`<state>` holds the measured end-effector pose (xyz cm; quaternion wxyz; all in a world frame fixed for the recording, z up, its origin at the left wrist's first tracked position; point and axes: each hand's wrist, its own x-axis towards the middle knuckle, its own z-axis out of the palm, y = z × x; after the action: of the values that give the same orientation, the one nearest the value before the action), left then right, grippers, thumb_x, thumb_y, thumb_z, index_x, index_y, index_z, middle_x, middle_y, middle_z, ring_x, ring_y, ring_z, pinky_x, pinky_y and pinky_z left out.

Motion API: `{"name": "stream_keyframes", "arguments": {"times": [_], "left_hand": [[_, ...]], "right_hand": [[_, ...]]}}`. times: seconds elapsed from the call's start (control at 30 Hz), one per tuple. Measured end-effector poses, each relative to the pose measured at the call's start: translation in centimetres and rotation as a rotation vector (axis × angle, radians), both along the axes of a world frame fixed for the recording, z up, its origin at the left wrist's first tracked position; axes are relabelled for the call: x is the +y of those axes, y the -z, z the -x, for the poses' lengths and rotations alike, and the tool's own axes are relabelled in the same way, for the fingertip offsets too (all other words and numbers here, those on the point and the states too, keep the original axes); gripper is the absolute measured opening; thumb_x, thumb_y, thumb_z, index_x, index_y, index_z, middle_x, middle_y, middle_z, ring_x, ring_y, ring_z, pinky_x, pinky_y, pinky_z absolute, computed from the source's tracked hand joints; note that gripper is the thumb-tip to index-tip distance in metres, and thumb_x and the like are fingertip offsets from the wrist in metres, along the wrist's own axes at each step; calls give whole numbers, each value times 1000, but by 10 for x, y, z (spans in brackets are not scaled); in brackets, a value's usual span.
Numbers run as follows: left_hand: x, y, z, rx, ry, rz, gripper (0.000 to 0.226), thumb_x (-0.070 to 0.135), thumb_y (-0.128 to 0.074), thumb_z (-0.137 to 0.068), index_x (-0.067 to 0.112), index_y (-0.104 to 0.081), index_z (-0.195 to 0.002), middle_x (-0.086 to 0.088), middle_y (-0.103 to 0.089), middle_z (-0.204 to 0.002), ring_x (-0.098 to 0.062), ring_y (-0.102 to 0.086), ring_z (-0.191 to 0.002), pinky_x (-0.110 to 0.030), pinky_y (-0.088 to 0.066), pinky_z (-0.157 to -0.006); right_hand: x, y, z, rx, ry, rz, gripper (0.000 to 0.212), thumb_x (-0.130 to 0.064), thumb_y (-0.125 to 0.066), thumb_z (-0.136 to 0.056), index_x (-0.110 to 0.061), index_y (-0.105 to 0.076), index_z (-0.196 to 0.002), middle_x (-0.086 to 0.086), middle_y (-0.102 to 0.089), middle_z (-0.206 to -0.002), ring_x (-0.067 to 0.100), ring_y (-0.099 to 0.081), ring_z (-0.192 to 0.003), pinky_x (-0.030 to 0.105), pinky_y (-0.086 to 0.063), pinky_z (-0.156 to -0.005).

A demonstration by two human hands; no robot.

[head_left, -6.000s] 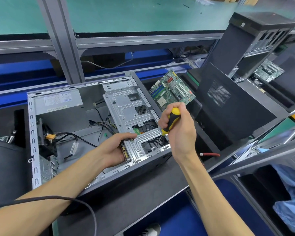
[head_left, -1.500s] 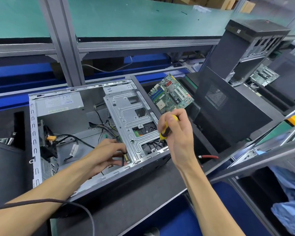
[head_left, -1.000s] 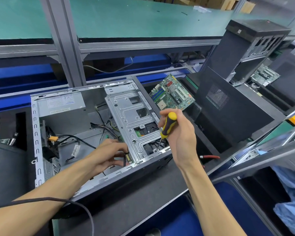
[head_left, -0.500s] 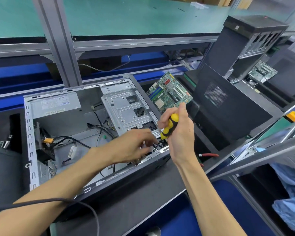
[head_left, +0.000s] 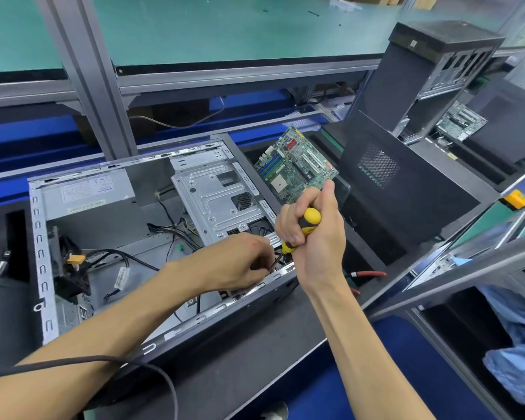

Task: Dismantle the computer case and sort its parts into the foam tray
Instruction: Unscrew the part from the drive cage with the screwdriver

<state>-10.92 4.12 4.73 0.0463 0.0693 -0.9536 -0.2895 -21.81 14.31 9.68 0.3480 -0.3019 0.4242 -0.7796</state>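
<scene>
An open computer case (head_left: 43,268) lies on its side before me, with a silver drive cage (head_left: 215,201), a power supply (head_left: 88,201) and loose cables inside. My right hand (head_left: 315,237) grips a yellow-and-black screwdriver (head_left: 305,224), tip down at the cage's near corner by the case rim. My left hand (head_left: 240,265) sits right beside the tip, fingers curled and pinching at something small by the shaft; what it holds is hidden. A green motherboard (head_left: 297,165) stands in the black foam tray (head_left: 361,237) behind my right hand.
A black side panel (head_left: 406,189) leans in the tray at right. Red-handled pliers (head_left: 367,273) lie near the case. Another case (head_left: 431,65) and motherboard (head_left: 461,121) stand far right. Grey frame posts (head_left: 88,71) rise behind. A black cable (head_left: 134,362) crosses my left forearm.
My left hand left the cage's left edge and moved right to the screwdriver tip. My right hand stayed at the cage's near corner, gripping the screwdriver.
</scene>
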Motion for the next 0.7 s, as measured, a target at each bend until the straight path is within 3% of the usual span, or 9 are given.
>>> {"name": "stream_keyframes", "arguments": {"times": [0.17,0.33,0.43,0.7], "left_hand": [[-2,0,2,-28,34,3,8,24,-61,-92,29,-55,-90,21,-48,-87,3,-48,-82,-9,-37,-74],[-4,0,1,-36,64,-47,2,24,-60,-95,26,-61,-96,18,-55,-94,-1,-51,-91,-18,-44,-85],[-2,-1,3,-72,57,-48,4,20,-57,-94,21,-59,-97,11,-56,-95,-8,-51,-91,-23,-46,-84],[3,-10,5,-139,17,8,9,21,-55,-96,15,-56,-102,6,-54,-96,-11,-46,-90,-21,-40,-81]], "right_hand": [[6,-5,6,-102,26,66,54,-36,-28,-111,-14,-46,-64,-5,-31,-41,13,-25,-40,27,-27,-48],[11,-14,15,-86,24,120,53,-37,-29,-110,-13,-45,-66,-5,-32,-41,13,-24,-41,28,-27,-48],[10,-14,13,-47,14,102,54,-38,-26,-110,-13,-43,-65,-4,-31,-41,15,-23,-42,29,-26,-48],[10,-8,8,24,-20,67,56,-36,-23,-110,-16,-42,-62,-5,-31,-42,14,-23,-42,29,-26,-48]]}}
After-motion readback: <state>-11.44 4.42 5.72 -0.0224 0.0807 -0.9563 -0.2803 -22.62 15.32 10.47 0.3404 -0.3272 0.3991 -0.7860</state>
